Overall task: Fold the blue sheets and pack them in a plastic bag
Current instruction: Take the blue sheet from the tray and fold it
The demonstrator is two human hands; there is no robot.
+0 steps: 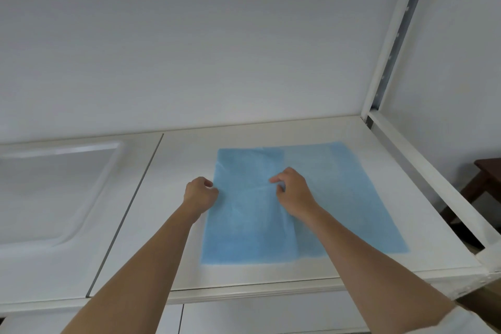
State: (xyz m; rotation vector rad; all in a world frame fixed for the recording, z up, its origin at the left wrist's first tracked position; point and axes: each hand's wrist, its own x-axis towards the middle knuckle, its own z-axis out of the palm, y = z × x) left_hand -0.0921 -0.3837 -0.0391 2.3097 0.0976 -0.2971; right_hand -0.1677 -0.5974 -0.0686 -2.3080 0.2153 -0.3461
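A blue sheet (pixel 320 214) lies spread nearly flat on a white tabletop (pixel 271 138), toward the right half of the panel and set back a little from its near edge. Soft creases run through the sheet, one roughly down its middle and others fanning out from where the hands meet it. The left hand (pixel 200 194) sits at the sheet's left edge with its fingers curled in, and it appears to pinch that edge between thumb and fingers, though the exact contact is hidden under the knuckles. The right hand (pixel 294 192) rests near the middle of the sheet, its thumb and fingertips drawn together on a small gathered ridge of the fabric, so it pinches the sheet there. Both bare forearms reach in from the bottom of the view, and the edge of a white sleeve (pixel 469 320) shows at the lower right corner. A dark seam (pixel 127 211) separates this tabletop panel from another white panel on the left, which carries a shallow rectangular recess (pixel 54 192). A white metal frame post (pixel 390 35) rises at the back right corner against a white wall, and part of a dark wooden piece of furniture (pixel 485 179) stands beyond the table's right side.
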